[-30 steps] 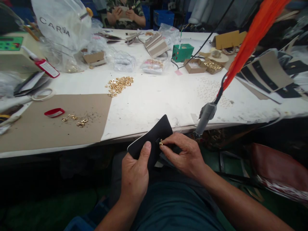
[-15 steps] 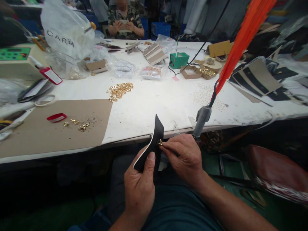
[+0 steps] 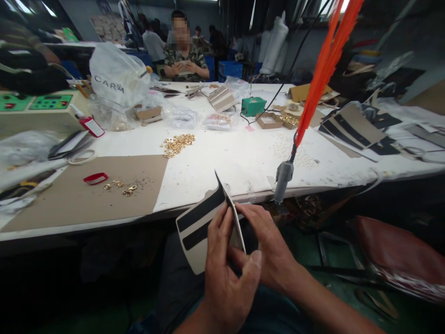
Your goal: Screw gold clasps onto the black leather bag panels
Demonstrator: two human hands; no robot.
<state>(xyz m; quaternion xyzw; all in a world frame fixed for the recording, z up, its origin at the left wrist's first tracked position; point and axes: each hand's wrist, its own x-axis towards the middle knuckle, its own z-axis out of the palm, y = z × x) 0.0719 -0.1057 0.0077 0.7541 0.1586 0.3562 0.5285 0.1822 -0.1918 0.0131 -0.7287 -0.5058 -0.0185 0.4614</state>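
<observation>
A bent, panel-like piece (image 3: 194, 260), beige with black stripes on this side, is held above my lap in front of the table edge. My left hand (image 3: 227, 273) is closed around it, with fingers inside the fold and thumb sticking out toward the right. Against the panel's far right side, my right hand (image 3: 269, 239) pinches near the upper edge. A tiny glint of gold metal (image 3: 235, 204) shows at its fingertips, while most of that fitting is hidden behind the panel. Right of my hands hangs a grey cylindrical tool (image 3: 284, 181) on an orange cord (image 3: 313, 88).
Gold metal fittings (image 3: 177, 144) are heaped on the white table (image 3: 222, 157). Several more lie on a brown sheet (image 3: 146, 204) beside a red lid-like piece (image 3: 95, 178). Striped panels (image 3: 358, 123) are stacked at right. A person (image 3: 186, 60) sits across the table.
The panel has turned from its black face to its striped inner side. My left fingers have moved into the fold. My right hand stays at the fitting. The view has tilted up.
</observation>
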